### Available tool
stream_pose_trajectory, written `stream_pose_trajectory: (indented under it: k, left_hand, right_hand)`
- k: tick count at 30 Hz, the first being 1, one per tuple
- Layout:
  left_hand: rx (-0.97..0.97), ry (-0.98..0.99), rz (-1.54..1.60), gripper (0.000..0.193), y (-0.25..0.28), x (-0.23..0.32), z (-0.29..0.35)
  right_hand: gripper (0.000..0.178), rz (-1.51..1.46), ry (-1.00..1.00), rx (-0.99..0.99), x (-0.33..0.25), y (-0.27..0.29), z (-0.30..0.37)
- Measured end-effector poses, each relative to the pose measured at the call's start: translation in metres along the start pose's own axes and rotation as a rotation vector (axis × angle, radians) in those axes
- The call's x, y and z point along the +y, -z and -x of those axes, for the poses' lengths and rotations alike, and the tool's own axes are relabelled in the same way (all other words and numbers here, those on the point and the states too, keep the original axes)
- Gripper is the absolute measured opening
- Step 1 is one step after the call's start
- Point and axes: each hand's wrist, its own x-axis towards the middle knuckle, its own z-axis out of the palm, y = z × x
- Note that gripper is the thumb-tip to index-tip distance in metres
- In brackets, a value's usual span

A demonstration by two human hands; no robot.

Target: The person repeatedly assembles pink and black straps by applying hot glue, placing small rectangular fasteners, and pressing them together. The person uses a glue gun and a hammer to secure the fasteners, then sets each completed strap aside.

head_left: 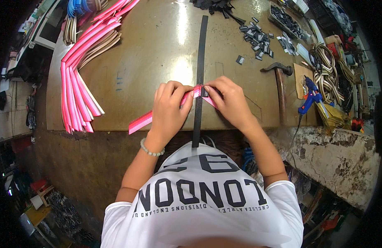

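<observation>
A long black strap lies on the table straight ahead of me and hangs over the near edge. Across it runs a pink ribbed strip, its left end slanting down toward the table edge. My left hand pinches the strip just left of the strap. On the other side, my right hand is closed at the crossing, thumb and fingers on the strip and a small dark piece, perhaps a label. The fingertips partly hide how these pieces sit together.
Bundled pink strips lie at the left, with blue coils beyond. Far right are scattered small black labels and a filled tray. Nearer stand a hammer, a blue glue gun with a cord, and coiled cords.
</observation>
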Motion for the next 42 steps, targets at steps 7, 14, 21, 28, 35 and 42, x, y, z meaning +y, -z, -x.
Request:
stream_pose_trajectory:
  k: [7, 14, 21, 28, 35, 42]
  left_hand:
    - [0.007, 0.022, 0.040, 0.021, 0.016, 0.009, 0.009]
    - [-0.339, -0.160, 0.145, 0.050, 0.051, 0.014, 0.035]
    - [-0.263, -0.071, 0.237, 0.046, 0.027, 0.009, 0.014]
    - [-0.192, 0.009, 0.298, 0.022, 0.011, -0.005, -0.006]
    - [-0.169, 0.196, 0.363, 0.021, 0.007, 0.001, -0.015]
    - [-0.229, 0.233, 0.248, 0.030, 0.010, 0.002, -0.028]
  right_hand:
    - [0.018, -0.082, -0.125, 0.164, -0.014, -0.002, 0.011]
    - [0.021, -0.129, -0.222, 0.151, -0.017, -0.010, 0.018]
    - [0.020, -0.060, -0.192, 0.128, -0.012, -0.015, 0.015]
    - [0.019, -0.031, -0.196, 0.127, -0.013, -0.015, 0.016]
    - [0.024, -0.095, -0.157, 0.095, -0.017, -0.007, 0.015]
    - [0.019, -0.220, -0.132, -0.208, -0.014, 0.022, -0.030]
